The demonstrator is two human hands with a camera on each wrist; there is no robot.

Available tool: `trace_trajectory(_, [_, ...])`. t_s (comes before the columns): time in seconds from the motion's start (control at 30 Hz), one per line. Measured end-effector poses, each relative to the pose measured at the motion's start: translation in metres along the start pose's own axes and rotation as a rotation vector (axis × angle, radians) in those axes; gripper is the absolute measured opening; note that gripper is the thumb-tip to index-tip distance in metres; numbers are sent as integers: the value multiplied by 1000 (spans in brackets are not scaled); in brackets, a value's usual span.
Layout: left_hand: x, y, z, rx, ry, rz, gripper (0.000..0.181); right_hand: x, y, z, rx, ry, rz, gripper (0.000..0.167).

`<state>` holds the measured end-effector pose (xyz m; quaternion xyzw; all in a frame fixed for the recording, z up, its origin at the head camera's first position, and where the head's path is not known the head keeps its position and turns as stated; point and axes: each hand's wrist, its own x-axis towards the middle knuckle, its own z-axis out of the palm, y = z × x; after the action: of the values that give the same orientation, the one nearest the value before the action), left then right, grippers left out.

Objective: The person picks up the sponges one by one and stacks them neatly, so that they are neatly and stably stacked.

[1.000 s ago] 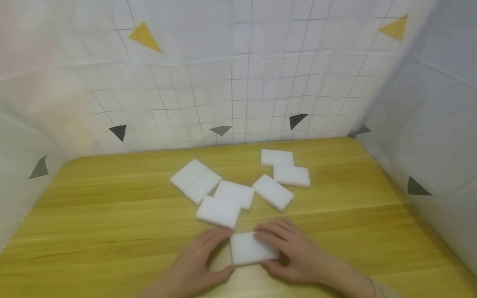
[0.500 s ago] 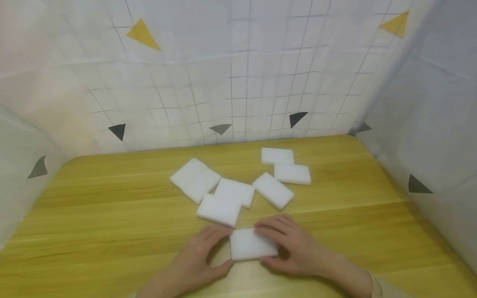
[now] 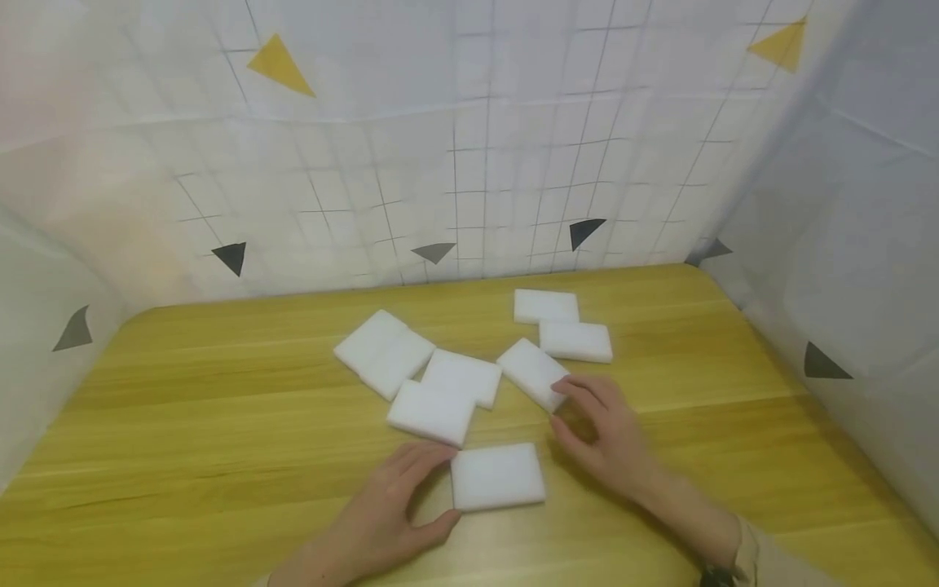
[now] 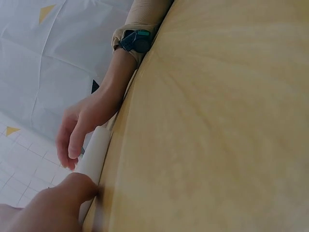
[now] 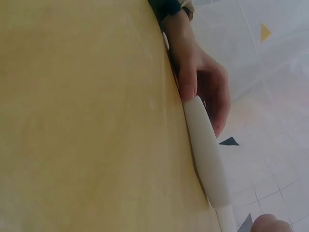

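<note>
Low in the middle of the head view, a white rectangular sponge (image 3: 497,477) lies flat on the table. My left hand (image 3: 385,509) holds its left end, fingers at the far corner and thumb at the near one; the left wrist view shows the thumb (image 4: 79,186) against this sponge (image 4: 95,152). Farther off to the right, my right hand (image 3: 605,436) is at the near right corner of another white sponge (image 3: 530,368). Its fingertips overlap that corner and the thumb is just below; I cannot tell whether they press on it. The right wrist view shows only one fingertip (image 5: 271,224) of it.
Two white sponges (image 3: 433,412) overlap just beyond the left hand, and a pair (image 3: 383,355) lies farther left. Another pair (image 3: 575,341) overlaps at the back right. Patterned white sheeting (image 3: 440,163) encloses the wooden table (image 3: 183,456) at the back and sides.
My right hand has let go of the near sponge's right end and moved away and to the right, to the corner of another sponge. The left hand stays in place.
</note>
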<state>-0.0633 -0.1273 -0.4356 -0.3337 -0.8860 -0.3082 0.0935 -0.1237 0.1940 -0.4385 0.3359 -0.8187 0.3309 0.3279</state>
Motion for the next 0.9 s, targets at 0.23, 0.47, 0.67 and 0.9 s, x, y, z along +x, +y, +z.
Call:
trace_trajectory(0.23, [0, -1, 2, 18, 16, 20, 65, -3, 4, -3, -113, -54, 200, 53])
trace_trajectory(0.47, [-1, 1, 1, 6, -1, -10, 68, -4, 4, -2, -169, -102, 365, 61])
trace_trajectory(0.67, [-1, 3, 0, -2, 7, -25, 71, -4, 5, -2, -192, -155, 449, 61])
trace_trajectory(0.9, [-1, 3, 1, -27, 10, -45, 64, -4, 4, -2, -192, -154, 476, 58])
